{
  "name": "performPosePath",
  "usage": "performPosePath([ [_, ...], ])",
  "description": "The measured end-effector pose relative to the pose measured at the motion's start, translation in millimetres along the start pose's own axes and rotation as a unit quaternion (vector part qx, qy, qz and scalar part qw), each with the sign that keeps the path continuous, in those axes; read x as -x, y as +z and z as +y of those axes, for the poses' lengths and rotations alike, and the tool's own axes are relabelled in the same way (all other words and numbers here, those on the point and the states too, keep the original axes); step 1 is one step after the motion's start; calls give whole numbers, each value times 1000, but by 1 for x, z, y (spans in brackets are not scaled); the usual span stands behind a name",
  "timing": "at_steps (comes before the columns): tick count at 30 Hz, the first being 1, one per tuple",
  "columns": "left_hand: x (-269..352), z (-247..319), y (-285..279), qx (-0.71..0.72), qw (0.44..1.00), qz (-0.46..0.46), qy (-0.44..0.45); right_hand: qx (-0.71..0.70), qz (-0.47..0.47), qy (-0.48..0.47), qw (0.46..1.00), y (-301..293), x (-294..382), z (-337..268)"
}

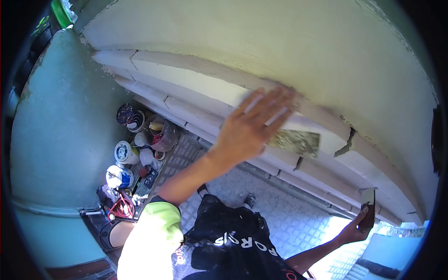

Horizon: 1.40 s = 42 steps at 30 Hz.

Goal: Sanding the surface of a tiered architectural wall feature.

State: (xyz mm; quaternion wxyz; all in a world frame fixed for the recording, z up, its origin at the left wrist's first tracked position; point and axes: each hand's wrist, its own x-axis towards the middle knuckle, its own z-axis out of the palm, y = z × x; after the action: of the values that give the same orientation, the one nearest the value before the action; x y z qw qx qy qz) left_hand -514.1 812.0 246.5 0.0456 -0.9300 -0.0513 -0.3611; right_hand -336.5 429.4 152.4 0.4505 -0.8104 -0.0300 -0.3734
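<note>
My left hand [250,127], blurred, reaches across a pale stepped moulding [196,73] on the wall. Its fingers are extended, the tips at the moulding's upper edge. From under the thumb side projects a broad, mottled metal blade [295,142], apparently a putty knife; its handle is hidden by the hand. Lower right, my right hand [355,227] grips a second flat tool, seemingly a broad filling knife [368,206], with pale material on its upper part. Open joints, such as a dark gap [344,143], divide the moulding's sections.
Paint buckets [126,153], a larger tub [164,134] and a coiled red cable [122,206] crowd the foot of the turquoise wall [66,133] at left. Below me is dusty paving [276,199]. A pale round container [120,234] stands by my left arm.
</note>
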Motion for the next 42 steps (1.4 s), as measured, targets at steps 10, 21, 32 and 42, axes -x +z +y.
performPosePath([
  [10, 171, -151, -90, -202, 896, 116, -379, -144, -117, -236, 954, 13, -3, -52],
  [21, 365, -67, -44, 182, 801, -72, -566, -38, -175, -357, 917, 91, 98, -304],
  [32, 413, -116, -61, 274, 756, -98, -586, -419, -409, -409, 700, 242, 266, -520],
  [42, 454, -183, -82, 363, 709, -15, -605, -251, -279, -353, 857, 193, 249, -486],
])
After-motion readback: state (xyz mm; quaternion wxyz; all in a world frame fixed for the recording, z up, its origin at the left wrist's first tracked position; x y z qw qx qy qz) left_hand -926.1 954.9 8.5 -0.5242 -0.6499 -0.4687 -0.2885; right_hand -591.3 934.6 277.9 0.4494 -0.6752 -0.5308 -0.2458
